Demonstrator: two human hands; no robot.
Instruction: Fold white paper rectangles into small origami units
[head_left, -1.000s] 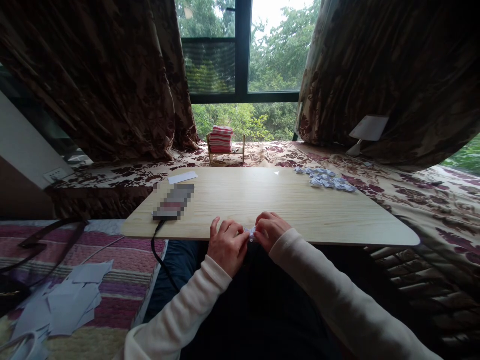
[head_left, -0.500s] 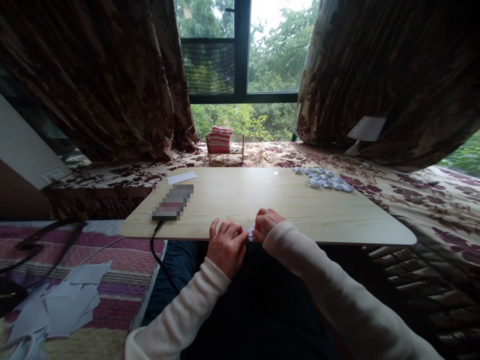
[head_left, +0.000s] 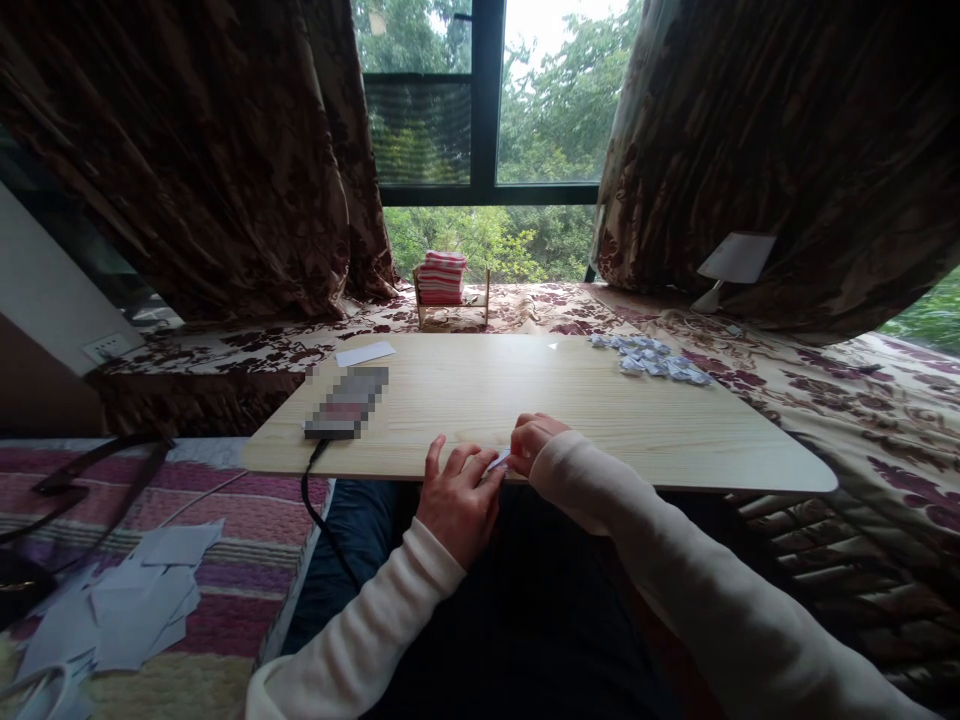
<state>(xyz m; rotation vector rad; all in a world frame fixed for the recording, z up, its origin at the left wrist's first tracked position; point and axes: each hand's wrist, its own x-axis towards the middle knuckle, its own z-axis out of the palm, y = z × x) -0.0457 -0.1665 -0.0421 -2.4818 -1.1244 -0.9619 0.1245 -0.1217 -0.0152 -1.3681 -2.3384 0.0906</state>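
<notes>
My left hand point(head_left: 457, 495) and my right hand point(head_left: 534, 443) meet at the near edge of a light wooden table point(head_left: 570, 400). Between their fingertips they pinch a small white piece of paper point(head_left: 498, 461), mostly hidden by the fingers. The left hand's thumb and fingers are partly spread over the table edge; the right hand is curled tight. Both arms wear cream sleeves.
A pile of small folded paper pieces point(head_left: 649, 357) lies at the table's far right. A blurred dark device point(head_left: 347, 402) with a black cable sits at the left, a white slip point(head_left: 364, 354) behind it. Loose paper sheets point(head_left: 127, 605) lie on the striped bedding at left.
Both hands have shifted slightly; the left hand's fingers have opened out a little and the paper piece now shows as a thin white edge between the hands.
</notes>
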